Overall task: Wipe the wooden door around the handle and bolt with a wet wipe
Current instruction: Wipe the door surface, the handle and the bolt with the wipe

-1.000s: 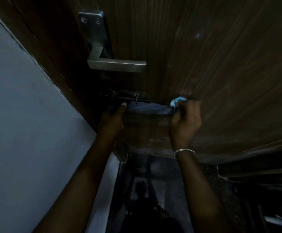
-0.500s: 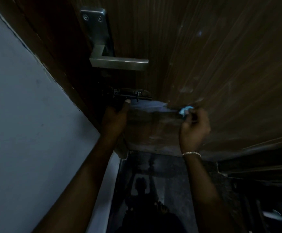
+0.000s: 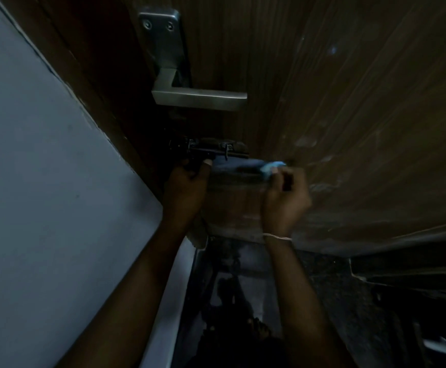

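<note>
The right hand (image 3: 285, 197) was clenched around a pale blue wet wipe (image 3: 273, 166), w/ the wipe bunched at the fingertips (image 3: 275, 171) and pressed against the wooden door (image 3: 349, 115); the wipe sat just right of the bolt and below the handle, touching the wood at the top edge of a duller, streaked patch; a thin bracelet (image 3: 277, 237) circled the right wrist; the left hand (image 3: 187, 187) was closed on the dark bolt (image 3: 211, 151), thumb up against its underside, tho the light was too dim to tell which part of the bolt the fingers gripped; the bolt ran horizontally, its left end near the door edge, its right end just left of the wipe; above it, well apart from both hands, hung the metal lever handle (image 3: 200, 98), w/ its lever pointing right and its backplate (image 3: 160, 38) fixed by two screws near the top; left of the door edge ran a dark frame strip (image 3: 89, 83), and beyond that a pale grey-blue wall (image 3: 44, 195) filled the left side; both forearms came up from the bottom of the view; between them, below the door's lower edge, lay a dark glossy floor (image 3: 245, 285) w/ dim reflections, detail too murky to make out.
</note>
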Available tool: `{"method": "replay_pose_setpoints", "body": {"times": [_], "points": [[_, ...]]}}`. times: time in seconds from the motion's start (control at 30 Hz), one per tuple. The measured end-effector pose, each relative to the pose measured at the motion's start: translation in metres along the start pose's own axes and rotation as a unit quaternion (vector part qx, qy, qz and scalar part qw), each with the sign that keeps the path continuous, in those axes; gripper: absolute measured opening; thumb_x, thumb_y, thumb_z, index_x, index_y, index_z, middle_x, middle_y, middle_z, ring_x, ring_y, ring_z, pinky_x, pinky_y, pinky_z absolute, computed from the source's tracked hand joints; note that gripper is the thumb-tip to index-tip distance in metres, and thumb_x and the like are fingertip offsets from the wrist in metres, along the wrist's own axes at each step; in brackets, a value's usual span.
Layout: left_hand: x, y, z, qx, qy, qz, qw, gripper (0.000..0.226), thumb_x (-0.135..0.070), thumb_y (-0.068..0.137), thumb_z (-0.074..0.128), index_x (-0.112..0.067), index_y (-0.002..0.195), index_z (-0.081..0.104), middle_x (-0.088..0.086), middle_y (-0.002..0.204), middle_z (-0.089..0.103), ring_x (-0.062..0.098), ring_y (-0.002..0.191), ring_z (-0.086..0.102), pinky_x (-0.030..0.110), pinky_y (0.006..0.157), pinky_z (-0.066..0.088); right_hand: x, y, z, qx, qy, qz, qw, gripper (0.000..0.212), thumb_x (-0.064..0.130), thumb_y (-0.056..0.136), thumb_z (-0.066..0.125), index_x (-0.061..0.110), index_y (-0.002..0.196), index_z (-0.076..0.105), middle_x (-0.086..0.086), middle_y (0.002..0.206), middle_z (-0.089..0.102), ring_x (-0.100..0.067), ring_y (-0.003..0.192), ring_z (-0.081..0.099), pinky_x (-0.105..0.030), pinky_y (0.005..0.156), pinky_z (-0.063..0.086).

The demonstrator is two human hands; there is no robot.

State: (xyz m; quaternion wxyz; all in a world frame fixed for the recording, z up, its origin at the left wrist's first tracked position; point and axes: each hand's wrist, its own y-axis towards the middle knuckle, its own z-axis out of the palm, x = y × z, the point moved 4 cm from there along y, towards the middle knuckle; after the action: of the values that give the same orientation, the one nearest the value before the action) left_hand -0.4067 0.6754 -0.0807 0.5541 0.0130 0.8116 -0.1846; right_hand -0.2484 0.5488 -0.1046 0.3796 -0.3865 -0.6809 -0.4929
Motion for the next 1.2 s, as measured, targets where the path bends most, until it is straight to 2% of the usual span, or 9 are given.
{"method": "replay_pose_setpoints", "body": {"times": [0.1, 0.23, 0.3, 0.5, 0.63, 0.73, 0.9, 1.07, 1.2], "points": [[0.002, 0.0, -0.005, 0.008, 0.007, -0.001, 1.0, 0.05, -0.047, 0.091, 0.061, -0.018, 0.132, 0.057, -0.004, 0.119, 0.062, 0.012, 0.107, 0.057, 0.022, 0.085, 0.044, -0.008, 0.01, -0.012, -0.085, 0.028, 0.049, 0.995, 0.006, 0.006, 0.089, 0.068, 0.009, 0.084, 0.066, -0.001, 0.082, 0.069, -0.015, 0.077, 0.066, -0.036, 0.075, 0.056], [-0.005, -0.001, -0.006, 0.011, -0.004, -0.006, 1.0, 0.04, -0.039, 0.094, 0.059, -0.018, 0.128, 0.059, -0.003, 0.118, 0.063, 0.014, 0.109, 0.057, 0.029, 0.096, 0.044, 0.025, -0.034, 0.055, 0.108, -0.008, -0.027, 0.994, 0.014, -0.007, 0.09, 0.061, 0.005, 0.084, 0.066, -0.01, 0.084, 0.069, -0.024, 0.08, 0.065, -0.032, 0.079, 0.052], [-0.007, -0.001, -0.009, 0.024, -0.012, -0.009, 1.0, 0.039, -0.036, 0.095, 0.058, -0.016, 0.129, 0.059, -0.002, 0.122, 0.064, 0.018, 0.114, 0.059, 0.037, 0.103, 0.046, 0.027, -0.041, 0.061, 0.118, -0.025, -0.017, 0.993, 0.013, -0.006, 0.09, 0.062, 0.006, 0.085, 0.066, -0.008, 0.086, 0.069, -0.019, 0.082, 0.064, -0.03, 0.081, 0.051], [-0.003, -0.005, -0.014, 0.031, -0.041, -0.037, 0.998, 0.045, -0.03, 0.096, 0.058, -0.016, 0.138, 0.05, 0.003, 0.125, 0.063, 0.019, 0.115, 0.059, 0.042, 0.105, 0.046, 0.004, -0.01, 0.011, -0.068, 0.032, 0.07, 0.995, 0.011, 0.007, 0.088, 0.073, 0.014, 0.083, 0.065, 0.016, 0.078, 0.063, 0.005, 0.074, 0.061, -0.025, 0.075, 0.054], [-0.003, -0.005, -0.011, 0.041, -0.062, -0.038, 0.996, 0.041, -0.016, 0.096, 0.056, -0.016, 0.137, 0.052, 0.004, 0.129, 0.063, 0.02, 0.117, 0.059, 0.042, 0.105, 0.047, 0.028, -0.033, 0.063, 0.094, 0.028, 0.003, 0.995, 0.01, -0.001, 0.091, 0.062, 0.007, 0.085, 0.063, -0.005, 0.082, 0.067, -0.021, 0.081, 0.066, -0.043, 0.079, 0.055], [-0.003, -0.006, -0.014, 0.046, -0.062, -0.029, 0.997, 0.04, -0.012, 0.095, 0.055, -0.019, 0.134, 0.054, 0.0, 0.126, 0.064, 0.018, 0.115, 0.06, 0.037, 0.101, 0.049, 0.027, -0.039, 0.072, 0.131, 0.015, 0.004, 0.991, 0.008, -0.001, 0.092, 0.061, 0.005, 0.086, 0.064, -0.012, 0.085, 0.068, -0.026, 0.08, 0.065, -0.045, 0.077, 0.054], [-0.003, -0.006, -0.015, 0.057, -0.081, -0.033, 0.995, 0.047, -0.008, 0.094, 0.055, -0.017, 0.14, 0.047, -0.008, 0.112, 0.059, 0.003, 0.094, 0.057, 0.018, 0.076, 0.047, -0.017, -0.008, 0.01, -0.003, 0.033, 0.076, 0.997, 0.005, 0.002, 0.086, 0.072, 0.004, 0.082, 0.069, 0.003, 0.078, 0.068, -0.001, 0.072, 0.06, -0.024, 0.072, 0.051], [0.001, -0.006, -0.017, 0.066, -0.08, -0.025, 0.994, 0.048, -0.008, 0.095, 0.056, -0.015, 0.141, 0.046, -0.007, 0.116, 0.058, 0.013, 0.107, 0.057, 0.023, 0.085, 0.047, -0.048, 0.007, -0.016, -0.121, 0.073, 0.143, 0.98, 0.006, -0.009, 0.084, 0.066, -0.007, 0.089, 0.065, 0.006, 0.075, 0.062, 0.01, 0.068, 0.06, -0.012, 0.071, 0.046], [0.002, -0.006, -0.017, 0.066, -0.088, -0.02, 0.994, 0.037, -0.007, 0.094, 0.056, -0.023, 0.128, 0.054, -0.012, 0.109, 0.059, 0.006, 0.099, 0.058, 0.022, 0.084, 0.046, -0.005, -0.034, 0.052, 0.02, 0.05, 0.063, 0.997, 0.008, -0.004, 0.088, 0.066, 0.001, 0.082, 0.066, -0.005, 0.078, 0.068, -0.01, 0.075, 0.061, -0.02, 0.074, 0.046]]}}
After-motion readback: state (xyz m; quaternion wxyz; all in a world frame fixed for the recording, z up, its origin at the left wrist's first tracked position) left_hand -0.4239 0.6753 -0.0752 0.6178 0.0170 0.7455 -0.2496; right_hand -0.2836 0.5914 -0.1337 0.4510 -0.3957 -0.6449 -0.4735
